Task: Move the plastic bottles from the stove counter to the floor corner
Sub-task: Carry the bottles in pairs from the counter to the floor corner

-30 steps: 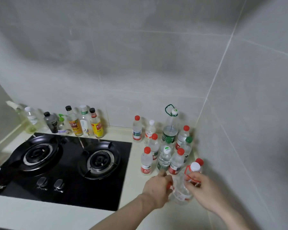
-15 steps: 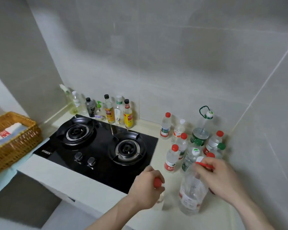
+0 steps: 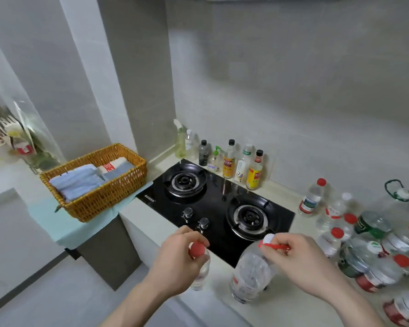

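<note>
the left hand (image 3: 175, 263) has its fingers curled round the neck of a small red-capped bottle (image 3: 200, 265), held out past the front edge of the surface (image 3: 293, 310), and just to its right the right hand (image 3: 300, 263) pinches the red carry handle of a larger clear bottle (image 3: 252, 277) that hangs over the surface — so two bottles are lifted but neither is down yet. farther right the cluster of bottles (image 3: 364, 244) stands by the wall beside the stove (image 3: 222, 208), and no floor corner shows — by my reading the job is barely begun.
</note>
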`<state>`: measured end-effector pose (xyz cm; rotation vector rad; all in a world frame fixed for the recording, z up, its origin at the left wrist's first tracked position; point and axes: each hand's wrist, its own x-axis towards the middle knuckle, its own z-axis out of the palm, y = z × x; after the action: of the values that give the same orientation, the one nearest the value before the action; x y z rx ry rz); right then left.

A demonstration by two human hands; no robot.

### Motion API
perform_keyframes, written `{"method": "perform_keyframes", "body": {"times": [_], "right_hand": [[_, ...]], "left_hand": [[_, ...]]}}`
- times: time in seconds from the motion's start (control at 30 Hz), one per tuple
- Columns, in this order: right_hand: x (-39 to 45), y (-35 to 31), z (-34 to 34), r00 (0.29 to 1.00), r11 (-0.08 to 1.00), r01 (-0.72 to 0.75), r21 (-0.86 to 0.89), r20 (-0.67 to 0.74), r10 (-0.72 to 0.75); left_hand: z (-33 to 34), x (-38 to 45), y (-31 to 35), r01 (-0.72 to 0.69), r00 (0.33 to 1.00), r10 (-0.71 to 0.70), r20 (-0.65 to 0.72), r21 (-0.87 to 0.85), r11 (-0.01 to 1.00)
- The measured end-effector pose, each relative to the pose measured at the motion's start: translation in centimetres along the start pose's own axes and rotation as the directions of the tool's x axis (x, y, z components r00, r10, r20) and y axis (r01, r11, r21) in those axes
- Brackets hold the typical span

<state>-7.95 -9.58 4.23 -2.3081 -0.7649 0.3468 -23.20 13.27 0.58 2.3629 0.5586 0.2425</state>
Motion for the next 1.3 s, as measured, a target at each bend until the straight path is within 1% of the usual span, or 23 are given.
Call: {"method": "perform_keyframes", "body": {"times": [0.17, 0.23, 0.3, 0.43, 0.57, 0.73, 0.8, 0.93, 1.03, 1.13, 1.23, 1.3], "right_hand": [[1.5, -7.0, 5.5, 0.999, 0.999, 0.034, -0.018, 0.043, -0.033], [2.4, -9.8, 7.9, 0.994, 0.999, 0.048, -0.020, 0.097, -0.046], [3.2, -12.5, 10.5, 0.983, 0.994, 0.099, -0.047, 0.162, -0.090], [5.1, -17.8, 15.7, 0.936, 0.971, 0.224, -0.078, 0.296, -0.192], [7.8, -23.0, 21.0, 0.862, 0.954, 0.299, -0.015, 0.432, -0.263], [10.7, -29.5, 28.6, 0.730, 0.904, 0.423, 0.055, 0.571, -0.377], [11.8, -32.3, 31.8, 0.660, 0.875, 0.474, 0.099, 0.618, -0.427], [13.5, -38.1, 37.8, 0.504, 0.768, 0.621, 0.157, 0.670, -0.545], [14.0, -42.5, 41.8, 0.397, 0.699, 0.690, 0.189, 0.709, -0.583], [13.8, -46.9, 45.6, 0.294, 0.641, 0.736, 0.219, 0.749, -0.594], [13.1, -51.1, 49.2, 0.224, 0.614, 0.746, 0.259, 0.770, -0.597], [12.2, -54.1, 51.5, 0.178, 0.582, 0.768, 0.268, 0.784, -0.594]], "left_hand": [[-6.7, -2.8, -7.3, 0.082, 0.994, -0.084, -0.070, -0.027, 0.996], [-8.9, -4.3, -10.2, 0.117, 0.987, -0.120, -0.104, -0.027, 0.993], [-10.8, -6.0, -12.8, 0.160, 0.977, -0.162, -0.141, -0.028, 0.987], [-14.6, -9.5, -17.9, 0.261, 0.936, -0.264, -0.232, -0.047, 0.964], [-18.1, -12.4, -22.1, 0.380, 0.865, -0.385, -0.321, -0.081, 0.921], [-22.1, -15.5, -26.8, 0.532, 0.731, -0.539, -0.418, -0.146, 0.834], [-23.6, -16.5, -28.6, 0.582, 0.666, -0.587, -0.460, -0.173, 0.795], [-26.5, -18.5, -31.5, 0.670, 0.513, -0.675, -0.530, -0.245, 0.701], [-28.5, -20.4, -33.2, 0.706, 0.400, -0.710, -0.579, -0.300, 0.642], [-30.4, -23.2, -34.8, 0.725, 0.273, -0.737, -0.618, -0.372, 0.580], [-32.1, -26.2, -36.4, 0.730, 0.166, -0.746, -0.645, -0.428, 0.533], [-33.3, -28.5, -37.7, 0.734, 0.108, -0.752, -0.651, -0.457, 0.502]]}}
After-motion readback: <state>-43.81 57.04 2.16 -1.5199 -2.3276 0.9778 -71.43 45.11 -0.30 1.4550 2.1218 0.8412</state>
